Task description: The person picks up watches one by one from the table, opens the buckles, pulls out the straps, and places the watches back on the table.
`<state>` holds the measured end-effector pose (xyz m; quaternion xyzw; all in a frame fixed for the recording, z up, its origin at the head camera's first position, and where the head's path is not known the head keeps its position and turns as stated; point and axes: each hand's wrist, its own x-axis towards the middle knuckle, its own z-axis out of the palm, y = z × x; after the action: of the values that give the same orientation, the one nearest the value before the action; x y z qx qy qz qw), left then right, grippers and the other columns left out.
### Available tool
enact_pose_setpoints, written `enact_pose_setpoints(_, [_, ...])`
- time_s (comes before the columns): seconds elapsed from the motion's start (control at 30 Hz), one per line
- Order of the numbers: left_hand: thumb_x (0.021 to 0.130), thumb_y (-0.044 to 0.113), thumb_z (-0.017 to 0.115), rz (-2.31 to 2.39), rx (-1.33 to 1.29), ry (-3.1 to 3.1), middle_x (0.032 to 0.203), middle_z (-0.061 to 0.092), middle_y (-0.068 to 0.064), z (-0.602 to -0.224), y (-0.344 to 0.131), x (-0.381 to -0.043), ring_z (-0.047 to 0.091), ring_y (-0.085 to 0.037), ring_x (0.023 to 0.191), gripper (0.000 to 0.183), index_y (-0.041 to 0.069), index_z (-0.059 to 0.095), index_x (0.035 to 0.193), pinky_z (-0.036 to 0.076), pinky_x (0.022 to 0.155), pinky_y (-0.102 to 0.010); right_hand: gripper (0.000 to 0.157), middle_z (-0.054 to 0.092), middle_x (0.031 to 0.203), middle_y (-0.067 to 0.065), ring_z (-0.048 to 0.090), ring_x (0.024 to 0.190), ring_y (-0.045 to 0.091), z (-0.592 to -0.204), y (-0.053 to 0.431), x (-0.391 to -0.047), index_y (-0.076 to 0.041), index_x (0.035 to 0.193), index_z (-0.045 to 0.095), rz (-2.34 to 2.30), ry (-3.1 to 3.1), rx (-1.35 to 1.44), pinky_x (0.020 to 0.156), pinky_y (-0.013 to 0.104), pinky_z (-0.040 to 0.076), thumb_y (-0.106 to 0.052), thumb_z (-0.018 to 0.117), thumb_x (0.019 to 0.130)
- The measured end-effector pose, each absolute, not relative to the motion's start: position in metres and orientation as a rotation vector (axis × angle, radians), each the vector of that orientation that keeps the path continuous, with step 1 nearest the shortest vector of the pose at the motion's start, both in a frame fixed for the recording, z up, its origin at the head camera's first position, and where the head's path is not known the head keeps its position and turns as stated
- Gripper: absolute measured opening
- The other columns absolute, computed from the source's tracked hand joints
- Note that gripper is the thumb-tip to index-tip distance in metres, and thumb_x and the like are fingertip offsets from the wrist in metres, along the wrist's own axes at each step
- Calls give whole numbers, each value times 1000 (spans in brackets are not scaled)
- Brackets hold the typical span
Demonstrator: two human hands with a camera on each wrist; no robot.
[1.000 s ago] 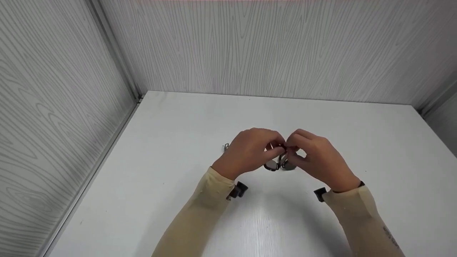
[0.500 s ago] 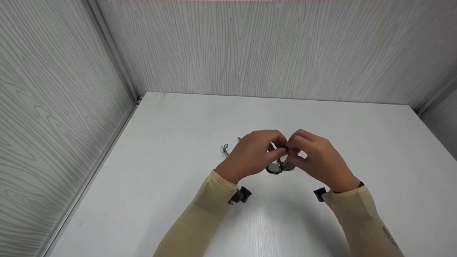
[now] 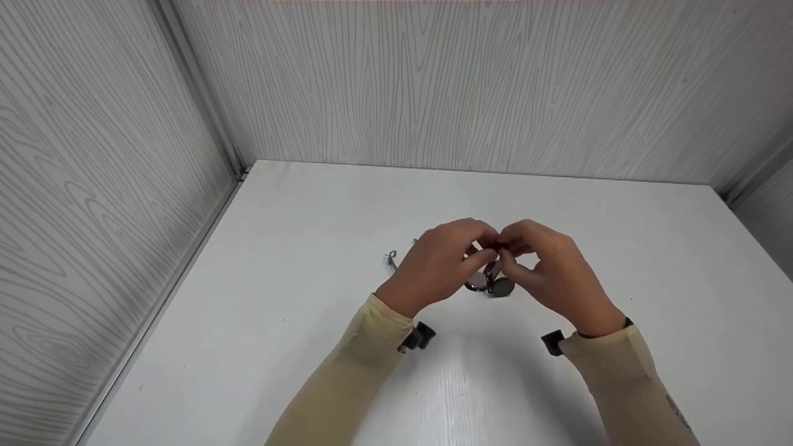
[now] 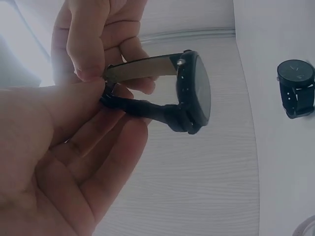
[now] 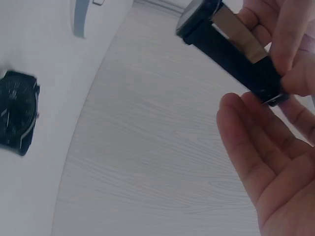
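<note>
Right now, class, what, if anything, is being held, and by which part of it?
A dark wristwatch, pinched by the left grip at the strap end, away from the case; whether the right grip also holds it is unclear.

Softly lit in the head view, with sheen on the white tabletop (image 3: 455, 384) at lower centre, diffuse shadows at lower left and right, a pinkish fringe along the top. Flooded by glare at upper left in the left wrist view, showing the held wristwatch (image 4: 191, 91) dark. Dim, hazy, low-contrast in the right wrist view.
</note>
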<state>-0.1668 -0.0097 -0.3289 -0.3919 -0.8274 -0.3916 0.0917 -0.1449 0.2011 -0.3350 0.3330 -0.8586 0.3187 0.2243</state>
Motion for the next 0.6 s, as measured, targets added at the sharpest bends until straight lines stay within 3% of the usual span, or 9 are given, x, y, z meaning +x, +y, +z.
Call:
enact_pose_setpoints(0.3, [99,28,73,-1006,-1034,-2579,108,73,4,-327,-10,-167,70,-4,92,22,14,73,117,53,76,-19,30,73,110,-6,71,94,7,-334,200,-144,-9,117,70,979,-2389,887,85,20,55,5,74,91])
enact_pose_setpoints(0.6, [99,26,73,-898,-1059,-2573,98,76,6,-331,-10,-166,70,-5,87,14,15,74,107,52,73,-21,18,73,99,-11,70,85,4,-334,198,-143,-14,109,75,1040,-2566,759,78,24,57,-3,72,95])
